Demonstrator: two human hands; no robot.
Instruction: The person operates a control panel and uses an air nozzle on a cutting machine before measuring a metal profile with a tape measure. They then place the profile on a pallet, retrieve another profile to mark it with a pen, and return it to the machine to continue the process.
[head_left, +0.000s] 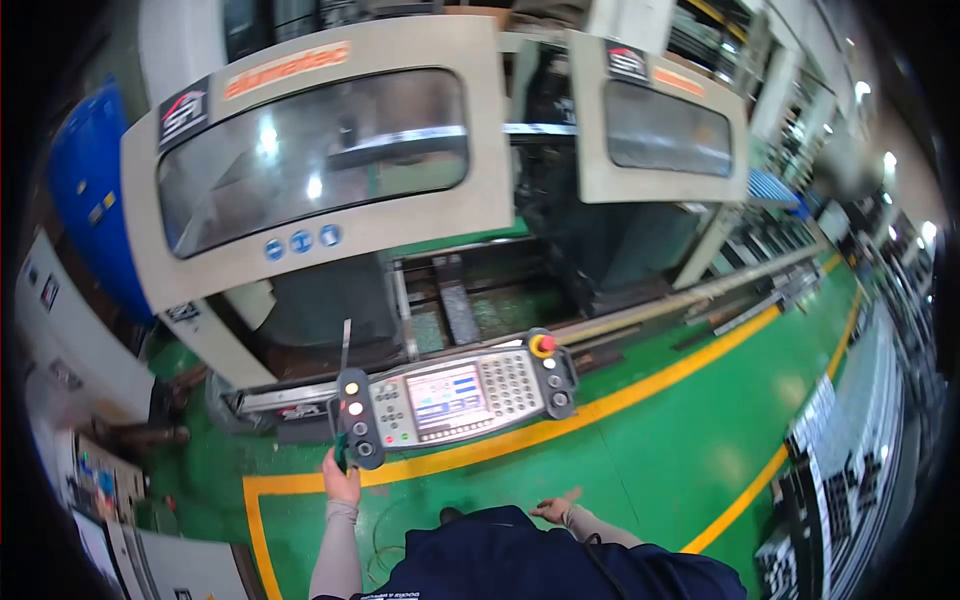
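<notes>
My left hand [342, 482] is closed around the dark green handle of a long, thin metal tool [346, 352]. Its narrow shaft points upward past the left end of a control panel [395, 412]; whether it is a screwdriver or a file I cannot make out. The panel has a lit screen [447, 396], rows of keys and a red emergency-stop button [543, 344]. Low in front of my body, my right hand [551, 510] holds nothing, its fingers loosely apart, below the panel and not touching it.
Behind the panel stands a large machine with a windowed left hood [480, 215] and right hood [655, 187]. A long rail [640, 322] runs along its front. Yellow lines [640, 392] mark the green floor. Metal profiles [860, 400] lie stacked at right; grey cabinets [80, 345] stand at left.
</notes>
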